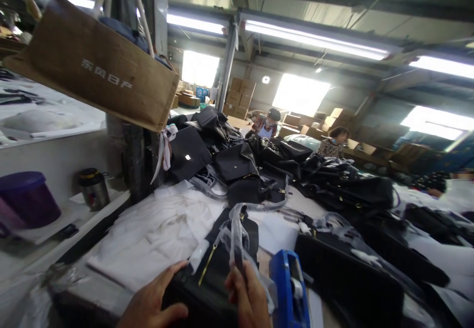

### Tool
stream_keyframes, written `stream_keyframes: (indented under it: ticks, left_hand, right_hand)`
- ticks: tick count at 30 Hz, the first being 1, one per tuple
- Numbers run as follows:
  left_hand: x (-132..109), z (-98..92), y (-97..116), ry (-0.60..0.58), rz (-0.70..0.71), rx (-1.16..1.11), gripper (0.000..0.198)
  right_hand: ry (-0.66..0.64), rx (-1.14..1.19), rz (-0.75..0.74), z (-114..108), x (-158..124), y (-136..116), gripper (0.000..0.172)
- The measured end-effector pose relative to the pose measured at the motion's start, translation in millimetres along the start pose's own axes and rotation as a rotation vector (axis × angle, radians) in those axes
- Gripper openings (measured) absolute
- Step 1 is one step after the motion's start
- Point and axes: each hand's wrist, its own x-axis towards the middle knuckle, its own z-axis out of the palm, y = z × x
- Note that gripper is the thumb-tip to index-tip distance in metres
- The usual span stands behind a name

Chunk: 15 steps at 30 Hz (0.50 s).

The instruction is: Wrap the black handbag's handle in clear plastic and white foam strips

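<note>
A black handbag (222,268) with a gold zipper lies in front of me at the bottom middle. My left hand (155,296) grips its left side, thumb over the near face and index finger along the far edge; the other fingers are hidden. A strap (237,234) wrapped in clear plastic rises from the bag. My right hand (249,293) is closed around that strap, fingers curled. Just right of this hand stands a blue tape dispenser (287,288) with a roll in it. A small white piece (199,255) sits at the bag's upper left edge.
White sheets (159,229) are stacked at the left. Black bags (237,162) pile up beyond, and more (348,273) lie at the right. A brown bag (99,66) hangs from a post at upper left. Co-workers (266,124) sit across the table.
</note>
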Motion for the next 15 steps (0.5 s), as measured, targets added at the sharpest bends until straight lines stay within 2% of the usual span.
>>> stream_keyframes:
  ticks: [2, 5, 7, 9, 12, 13, 15]
  left_hand:
    - [-1, -6.6, 7, -0.013, 0.009, -0.007, 0.071]
    - [-2, -22.3, 12, -0.136, 0.066, -0.020, 0.073]
    - [3, -37.4, 18, -0.206, 0.084, 0.001, 0.064]
    - [13, -52.7, 29, -0.147, 0.072, 0.062, 0.053]
    - [33, -66.9, 61, 0.039, 0.103, 0.097, 0.043]
    - [39, -68.0, 75, 0.046, 0.135, 0.070, 0.039]
    - [50, -63.9, 101, -0.035, 0.201, -0.009, 0.034]
  right_hand:
    - [-0.028, 0.079, 0.018, -18, 13, -23, 0.037]
    - [0.055, 0.230, 0.032, -54, 38, -63, 0.030]
    - [0.136, 0.361, -0.039, -79, 58, -92, 0.026]
    - [0.213, 0.442, -0.148, -102, 77, -123, 0.026]
    - [0.226, 0.516, -0.318, -126, 98, -169, 0.022]
    - [0.211, 0.534, -0.372, -131, 103, -184, 0.019]
    - [0.177, 0.554, -0.465, -139, 113, -210, 0.015]
